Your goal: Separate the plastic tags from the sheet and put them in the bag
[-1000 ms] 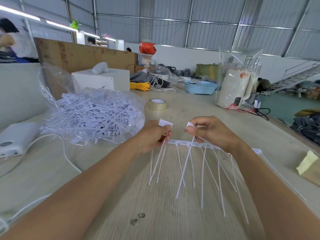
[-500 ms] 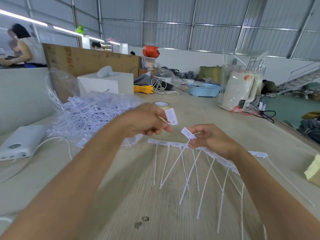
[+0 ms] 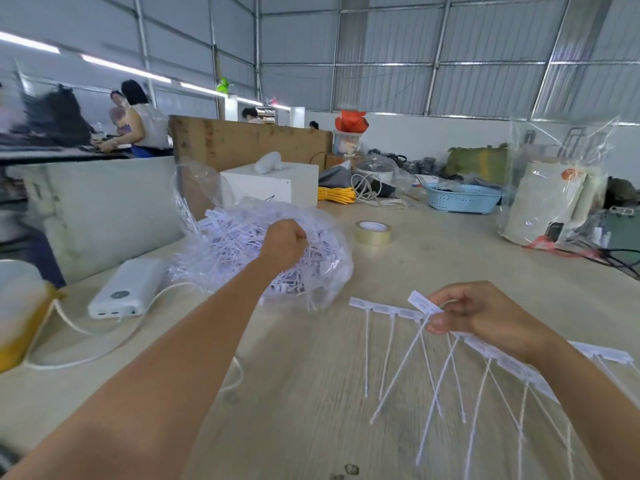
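Observation:
The clear bag (image 3: 322,268), stuffed with loose white plastic tags (image 3: 228,237), lies on the wooden table left of centre. My left hand (image 3: 284,244) is stretched out over the bag with its fingers curled in a fist; the tags it carried are hidden behind the fist. My right hand (image 3: 485,317) holds the sheet of tags (image 3: 381,308) near the table's front right. Its thumb and fingers pinch one tag (image 3: 424,303) that stands up from the strip. The sheet's thin white tails hang down toward me.
A white power bank (image 3: 128,289) with a cable lies left of the bag. A tape roll (image 3: 372,232) sits behind it. Farther back are a white box (image 3: 270,185), a blue basket (image 3: 464,199) and a large plastic-wrapped bundle (image 3: 554,202). People work at the far left.
My left hand has pulled tags off the sheet and carried them up and left to the bag. My right hand has stayed on the sheet, now lower right in view.

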